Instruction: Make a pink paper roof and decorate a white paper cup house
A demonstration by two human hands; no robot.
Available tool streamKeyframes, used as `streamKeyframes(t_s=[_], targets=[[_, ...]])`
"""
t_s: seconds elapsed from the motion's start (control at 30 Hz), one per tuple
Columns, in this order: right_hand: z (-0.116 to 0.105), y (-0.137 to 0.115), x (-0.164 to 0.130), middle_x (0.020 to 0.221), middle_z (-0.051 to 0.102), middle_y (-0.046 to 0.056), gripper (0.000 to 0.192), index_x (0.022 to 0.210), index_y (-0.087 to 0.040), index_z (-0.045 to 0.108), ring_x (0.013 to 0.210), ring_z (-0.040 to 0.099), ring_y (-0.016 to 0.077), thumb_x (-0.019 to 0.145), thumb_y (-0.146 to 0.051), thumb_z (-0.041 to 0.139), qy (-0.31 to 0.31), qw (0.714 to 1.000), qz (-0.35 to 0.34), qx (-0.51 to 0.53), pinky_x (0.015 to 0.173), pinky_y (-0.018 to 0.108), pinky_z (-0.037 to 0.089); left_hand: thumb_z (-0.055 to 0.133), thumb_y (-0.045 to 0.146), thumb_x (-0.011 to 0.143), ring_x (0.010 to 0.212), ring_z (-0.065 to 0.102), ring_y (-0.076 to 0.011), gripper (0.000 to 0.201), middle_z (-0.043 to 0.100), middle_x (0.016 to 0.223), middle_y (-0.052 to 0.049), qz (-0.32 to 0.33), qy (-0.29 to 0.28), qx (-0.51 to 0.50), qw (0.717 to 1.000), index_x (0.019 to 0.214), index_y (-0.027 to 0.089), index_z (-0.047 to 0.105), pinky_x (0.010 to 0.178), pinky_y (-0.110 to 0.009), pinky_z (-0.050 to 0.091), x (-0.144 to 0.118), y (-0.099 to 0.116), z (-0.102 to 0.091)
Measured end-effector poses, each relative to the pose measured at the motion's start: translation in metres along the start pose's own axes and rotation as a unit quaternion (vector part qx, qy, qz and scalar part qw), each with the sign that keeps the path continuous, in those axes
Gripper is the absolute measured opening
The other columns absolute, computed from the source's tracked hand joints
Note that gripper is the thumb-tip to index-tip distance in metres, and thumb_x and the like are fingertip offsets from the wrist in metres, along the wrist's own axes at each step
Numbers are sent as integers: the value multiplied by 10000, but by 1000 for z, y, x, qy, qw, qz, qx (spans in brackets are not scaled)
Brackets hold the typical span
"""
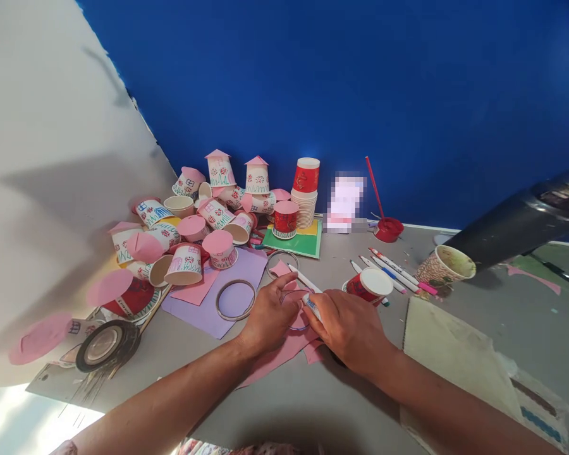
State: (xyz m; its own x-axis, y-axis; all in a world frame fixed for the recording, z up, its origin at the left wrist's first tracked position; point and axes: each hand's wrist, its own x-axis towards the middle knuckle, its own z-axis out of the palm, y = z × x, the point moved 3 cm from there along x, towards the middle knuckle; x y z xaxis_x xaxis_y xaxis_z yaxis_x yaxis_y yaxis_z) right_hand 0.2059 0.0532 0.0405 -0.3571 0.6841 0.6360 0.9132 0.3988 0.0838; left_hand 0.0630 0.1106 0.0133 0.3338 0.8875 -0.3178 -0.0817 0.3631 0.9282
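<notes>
My left hand (271, 316) is closed, thumb and fingers together over a sheet of pink paper (271, 368). A thin, dark circular outline shows between my hands; I cannot tell whether it is a ring or a drawn line. In my right hand (353, 325) is a small white tube with blue print (312, 307), its tip angled toward my left thumb. Just beyond my left fingers lies a white marker (303, 279). A brown tape ring (236, 299) rests on purple paper (189, 309) to the left. Beside my right hand, a red paper cup (367, 284) is tipped over.
Paper cups with pink roofs (218, 213) crowd the back left. Stacked cups (305, 193) stand on a green card (291, 243). Several markers (393, 272), a patterned cup (446, 264) and a dark flask (512, 221) lie right. A black tape roll (107, 346) sits at left.
</notes>
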Motion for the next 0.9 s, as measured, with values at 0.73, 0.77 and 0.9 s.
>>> streamKeyframes(t_s=[0.73, 0.77, 0.9], targets=[[-16, 41, 9, 729, 778, -14, 131, 896, -245, 689, 501, 645, 151, 931, -364, 646, -30, 932, 283, 225, 500, 267, 437, 837, 290, 645, 628, 596, -121, 350, 696, 759, 5, -6, -2, -46, 999, 884, 179, 608, 595, -234, 444, 2, 7, 2], [-17, 41, 9, 704, 766, -23, 124, 872, -251, 685, 480, 627, 146, 916, -362, 654, -45, 918, 299, 258, 475, 261, 429, 850, 330, 656, 645, 607, -125, 345, 703, 765, -4, -5, -3, -48, 999, 858, 175, 616, 612, -238, 452, 3, 7, 2], [-11, 34, 7, 696, 764, -30, 103, 874, -256, 689, 536, 676, 156, 912, -346, 655, -96, 893, 284, 337, 493, 248, 471, 861, 440, 682, 690, 631, -150, 360, 714, 756, -27, 1, -14, -58, 998, 812, 152, 690, 677, -270, 491, 4, 7, 3]])
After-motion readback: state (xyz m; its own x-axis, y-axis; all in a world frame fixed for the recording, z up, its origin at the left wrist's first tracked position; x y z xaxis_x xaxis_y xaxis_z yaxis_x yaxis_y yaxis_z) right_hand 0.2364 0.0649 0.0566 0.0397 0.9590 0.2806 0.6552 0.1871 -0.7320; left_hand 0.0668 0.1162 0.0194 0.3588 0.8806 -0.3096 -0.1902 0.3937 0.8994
